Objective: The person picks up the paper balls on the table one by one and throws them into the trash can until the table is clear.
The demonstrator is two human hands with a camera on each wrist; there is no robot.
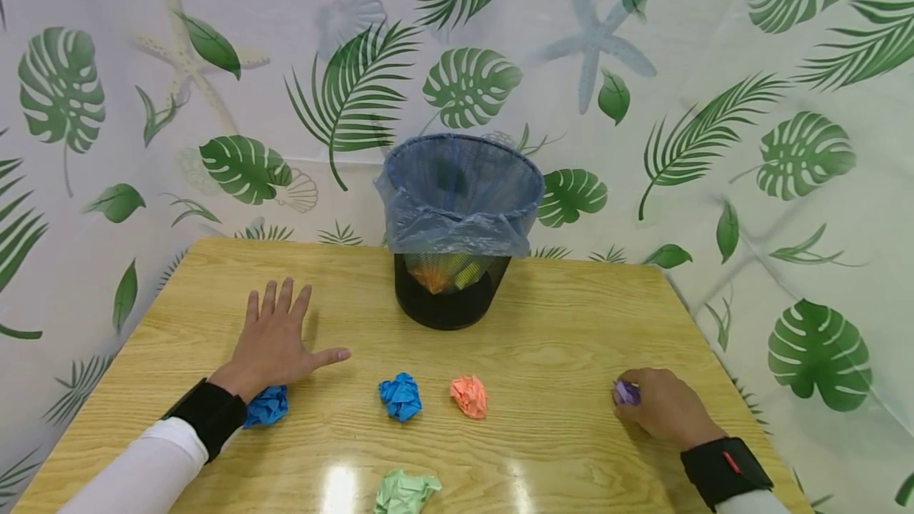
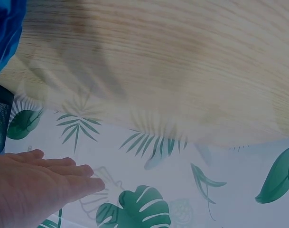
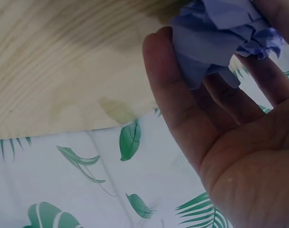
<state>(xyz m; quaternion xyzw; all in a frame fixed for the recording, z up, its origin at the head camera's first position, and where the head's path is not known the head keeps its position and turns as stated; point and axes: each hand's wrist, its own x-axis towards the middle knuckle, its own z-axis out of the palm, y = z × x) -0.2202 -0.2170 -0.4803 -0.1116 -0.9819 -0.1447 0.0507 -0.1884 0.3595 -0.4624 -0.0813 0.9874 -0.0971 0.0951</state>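
A crumpled purple paper ball [image 3: 208,42] is gripped between the thumb and fingers of my right hand [image 1: 666,405], over the right side of the table. On the left, my left hand [image 1: 274,347] is spread with straight fingers and holds nothing. Partly hidden under its wrist is a blue paper ball [image 1: 267,406]. Between the hands lie another blue paper ball [image 1: 401,397] and an orange paper ball [image 1: 469,397]. A light green paper ball [image 1: 405,492] sits at the near edge of the head view, partly cut off.
A black mesh bin [image 1: 444,309] with a blue plastic liner [image 1: 457,232] stands at the back middle of the wooden table [image 1: 557,324]. Orange and yellow paper shows through its mesh. A leaf-patterned sheet [image 1: 471,22] hangs behind and beside the table.
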